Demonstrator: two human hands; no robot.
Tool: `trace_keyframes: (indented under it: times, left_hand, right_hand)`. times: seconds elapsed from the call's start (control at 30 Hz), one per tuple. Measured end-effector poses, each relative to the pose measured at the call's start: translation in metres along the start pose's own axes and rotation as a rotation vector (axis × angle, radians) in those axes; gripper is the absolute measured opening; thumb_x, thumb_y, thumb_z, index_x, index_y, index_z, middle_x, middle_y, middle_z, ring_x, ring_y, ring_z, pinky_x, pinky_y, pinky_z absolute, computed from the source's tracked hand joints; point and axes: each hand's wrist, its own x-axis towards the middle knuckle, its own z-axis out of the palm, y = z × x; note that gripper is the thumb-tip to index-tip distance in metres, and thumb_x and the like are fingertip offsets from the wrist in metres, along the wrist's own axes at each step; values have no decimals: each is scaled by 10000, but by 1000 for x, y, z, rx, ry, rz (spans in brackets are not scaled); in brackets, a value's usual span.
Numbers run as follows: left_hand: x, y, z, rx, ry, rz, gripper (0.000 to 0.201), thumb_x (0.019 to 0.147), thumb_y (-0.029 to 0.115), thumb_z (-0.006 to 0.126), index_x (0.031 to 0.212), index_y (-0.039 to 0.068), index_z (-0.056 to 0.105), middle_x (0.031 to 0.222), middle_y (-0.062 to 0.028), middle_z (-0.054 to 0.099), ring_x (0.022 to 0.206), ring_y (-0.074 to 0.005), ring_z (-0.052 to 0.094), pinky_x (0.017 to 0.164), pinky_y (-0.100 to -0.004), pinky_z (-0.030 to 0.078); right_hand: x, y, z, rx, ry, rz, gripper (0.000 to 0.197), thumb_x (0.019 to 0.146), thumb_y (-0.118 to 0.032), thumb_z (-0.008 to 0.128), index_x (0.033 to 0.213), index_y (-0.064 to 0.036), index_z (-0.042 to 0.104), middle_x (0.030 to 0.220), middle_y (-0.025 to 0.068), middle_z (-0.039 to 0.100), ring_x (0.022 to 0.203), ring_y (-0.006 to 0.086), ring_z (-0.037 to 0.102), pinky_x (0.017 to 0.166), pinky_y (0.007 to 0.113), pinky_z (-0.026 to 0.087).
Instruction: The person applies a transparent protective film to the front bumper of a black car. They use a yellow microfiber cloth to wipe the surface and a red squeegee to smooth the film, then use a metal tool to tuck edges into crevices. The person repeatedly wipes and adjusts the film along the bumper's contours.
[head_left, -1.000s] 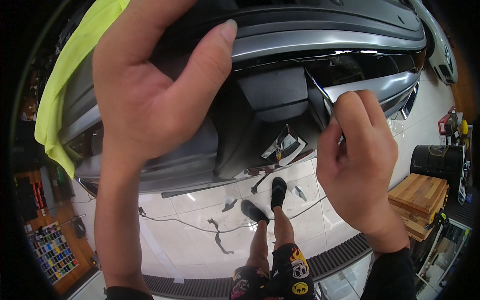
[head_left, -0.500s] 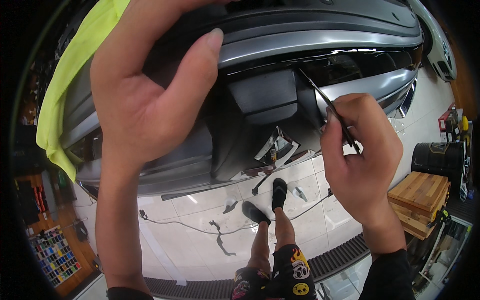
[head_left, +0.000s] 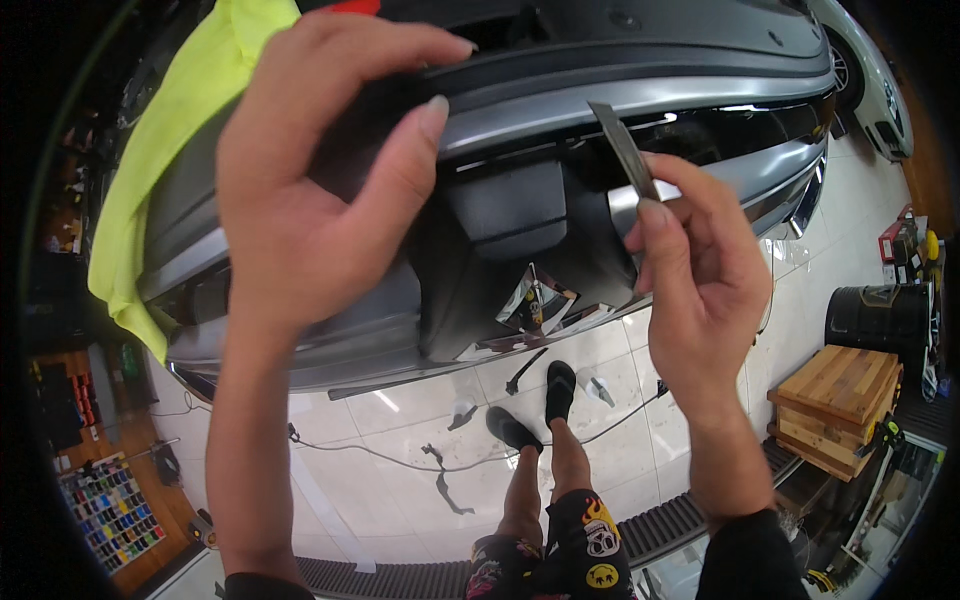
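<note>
- Left hand [head_left: 300, 210]: fingers curl over the dark upper trim [head_left: 560, 75] of the grey car bumper [head_left: 600, 110], thumb pressing its front edge.
- Right hand [head_left: 705, 280]: fingers pinch a thin flat blade [head_left: 622, 148]; the blade projects up from the fingertips, just before the bumper.
- Yellow-green cloth [head_left: 170, 170]: draped on the bumper, left of the left hand.

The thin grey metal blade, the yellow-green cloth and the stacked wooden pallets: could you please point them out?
Thin grey metal blade [head_left: 622, 148], head view, mid-blade above the right fingers.
Yellow-green cloth [head_left: 160, 170], head view, middle of its drape.
Stacked wooden pallets [head_left: 830, 385], head view, top board.
</note>
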Motion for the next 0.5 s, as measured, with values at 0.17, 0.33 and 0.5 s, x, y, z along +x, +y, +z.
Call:
trace_keyframes:
  times: [0.17,0.33,0.5]
  left_hand:
    - [1,0,9,-49,140,-71,292,807,87,721,1097,83,753,1052,-104,670,1022,-293,617,934,-378,459]
    - [9,6,-10,-164,-88,-75,228,831,202,763,1025,83,761,939,-51,641,924,-258,573,817,-374,399]
    - [3,-3,-5,-688,55,-232,200,966,181,680,873,9,725,674,-60,574,630,-198,497,649,-351,384]
  right_hand:
    - [-25,-23,-3,235,19,128,376,1036,19,578,1409,23,622,962,40,657,779,46,567,657,188,415]
    - [-14,-43,10,385,-110,93,560,963,121,530,1516,36,518,1351,160,553,1018,137,619,856,254,526]
    - [6,-90,81,451,1,165,351,918,112,635,1255,17,662,1133,130,649,897,145,673,779,263,569]
